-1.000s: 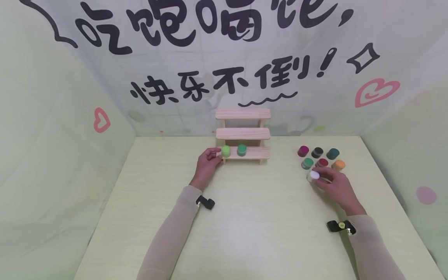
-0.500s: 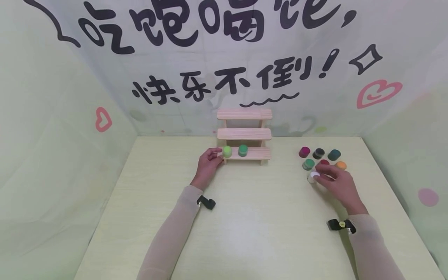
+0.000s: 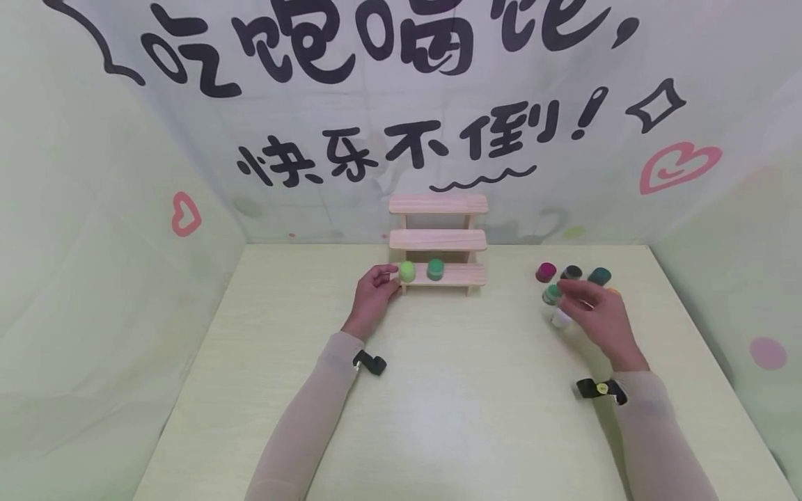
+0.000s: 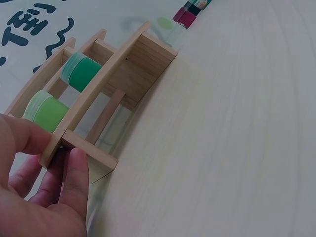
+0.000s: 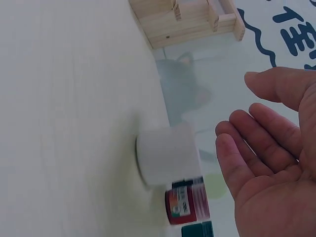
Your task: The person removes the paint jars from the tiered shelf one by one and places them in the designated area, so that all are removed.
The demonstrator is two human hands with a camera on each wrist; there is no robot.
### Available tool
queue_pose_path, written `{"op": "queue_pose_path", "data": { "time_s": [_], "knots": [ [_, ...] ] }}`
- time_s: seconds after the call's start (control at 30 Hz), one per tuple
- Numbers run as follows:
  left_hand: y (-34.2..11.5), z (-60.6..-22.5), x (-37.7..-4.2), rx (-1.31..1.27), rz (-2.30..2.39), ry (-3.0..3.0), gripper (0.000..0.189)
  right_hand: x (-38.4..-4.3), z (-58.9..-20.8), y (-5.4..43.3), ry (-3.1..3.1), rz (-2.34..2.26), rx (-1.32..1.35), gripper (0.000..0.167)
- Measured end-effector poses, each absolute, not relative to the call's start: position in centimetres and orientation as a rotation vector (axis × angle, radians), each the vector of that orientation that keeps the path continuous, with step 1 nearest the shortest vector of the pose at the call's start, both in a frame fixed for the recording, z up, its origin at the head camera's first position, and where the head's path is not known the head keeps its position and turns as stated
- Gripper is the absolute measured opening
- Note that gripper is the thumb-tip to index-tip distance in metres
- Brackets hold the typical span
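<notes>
My left hand (image 3: 371, 299) grips the left end of the lowest step of a three-tier wooden stand (image 3: 438, 240). In the left wrist view, its thumb lies over the board and the fingers are underneath. A light green paint jar (image 3: 407, 271) and a darker green paint jar (image 3: 435, 270) stand on that step. My right hand (image 3: 598, 316) hovers over the jars at right, thumb and fingers apart, holding nothing. A white jar (image 5: 168, 154) stands on the table below it; the hand partly covers this jar in the head view.
Around the right hand stand a green jar (image 3: 551, 295), a magenta jar (image 3: 546, 272), a black jar (image 3: 571, 273) and a teal jar (image 3: 599, 276). A dark red jar (image 5: 187, 205) shows in the right wrist view. A printed cloth (image 3: 313, 209) hangs behind the table.
My right hand has come off the white jar and moved up and slightly left, with the jar left standing on the table. The left hand keeps its grip on the stand.
</notes>
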State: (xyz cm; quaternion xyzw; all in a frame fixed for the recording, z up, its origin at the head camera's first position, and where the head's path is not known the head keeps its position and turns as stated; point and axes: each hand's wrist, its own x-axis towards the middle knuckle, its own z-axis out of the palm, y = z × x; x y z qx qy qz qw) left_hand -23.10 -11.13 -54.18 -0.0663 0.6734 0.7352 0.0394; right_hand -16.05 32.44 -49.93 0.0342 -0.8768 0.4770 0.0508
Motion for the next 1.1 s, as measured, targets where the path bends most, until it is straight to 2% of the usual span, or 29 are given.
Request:
{"op": "queue_pose_path", "data": {
  "time_s": [1.1],
  "knots": [
    [-11.1,-54.2,-23.2,-0.188,2.239,2.073,0.028,-20.2,-48.6,24.9,-2.637,1.589,0.259,0.041]
  ]
}}
